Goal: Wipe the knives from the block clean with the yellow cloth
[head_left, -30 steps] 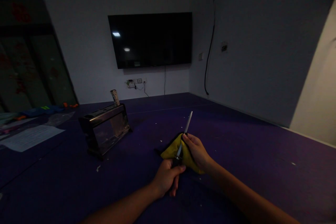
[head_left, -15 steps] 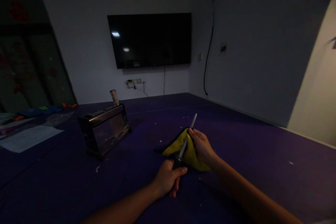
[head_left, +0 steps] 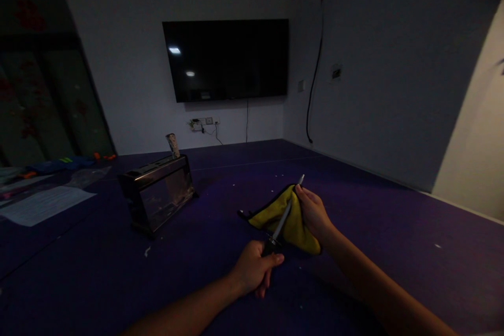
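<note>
A dark television [head_left: 226, 60] hung on the wall behind the metal box [head_left: 157, 197]. Right of that box, a yellow cloth [head_left: 297, 226] was pinched round the blade by the right hand [head_left: 313, 210]. The left hand [head_left: 254, 270] was closed tight on the knife [head_left: 284, 218] handle.

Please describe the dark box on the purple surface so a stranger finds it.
From the black television on the wall, look down-left to the purple surface. The dark box stands there; unlike the flat paper beside it, it has a glossy front and one pale handle sticking up.
</note>
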The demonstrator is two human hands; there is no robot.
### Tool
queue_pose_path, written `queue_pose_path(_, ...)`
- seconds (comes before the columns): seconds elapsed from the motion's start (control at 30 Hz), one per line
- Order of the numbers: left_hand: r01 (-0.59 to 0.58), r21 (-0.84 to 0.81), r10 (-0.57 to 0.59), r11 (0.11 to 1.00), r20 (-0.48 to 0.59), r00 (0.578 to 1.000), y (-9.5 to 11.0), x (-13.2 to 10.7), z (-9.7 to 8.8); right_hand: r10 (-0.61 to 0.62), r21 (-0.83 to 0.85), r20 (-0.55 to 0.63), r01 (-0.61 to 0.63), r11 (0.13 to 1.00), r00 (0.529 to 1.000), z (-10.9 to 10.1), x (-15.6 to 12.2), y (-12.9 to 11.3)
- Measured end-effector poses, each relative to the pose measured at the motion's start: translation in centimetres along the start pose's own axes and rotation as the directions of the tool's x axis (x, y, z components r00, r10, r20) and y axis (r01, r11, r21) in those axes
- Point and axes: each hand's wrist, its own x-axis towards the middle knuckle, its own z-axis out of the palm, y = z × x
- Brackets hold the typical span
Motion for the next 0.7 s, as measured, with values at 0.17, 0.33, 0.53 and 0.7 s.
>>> queue_pose_path(0.17,0.0,-0.012,0.0,1.0,0.012,1.0,0.3,-0.13,0.01,-0.014,0.013,-0.08,0.016,1.0,0.997,-0.82,0.63,-0.45)
queue_pose_path(0.33,0.02,0.005,-0.02,1.0,0.01,1.0,0.45,-0.17,0.06,-0.038,-0.014,-0.104,0.037,0.999,0.994,-1.02,0.73,-0.6)
queue_pose_path(0.53,0.03,-0.01,-0.03,0.999,-0.006,1.0,0.46,-0.29,0.15,-0.054,0.003,-0.128,0.055,0.998,0.99,-0.79,0.72,-0.28)
queue_pose_path(0.7,0.03,-0.014,-0.03,0.999,-0.008,1.0,0.38,-0.33,0.09,-0.082,-0.037,-0.11,0.078,0.996,0.991,-0.64,0.53,-0.21)
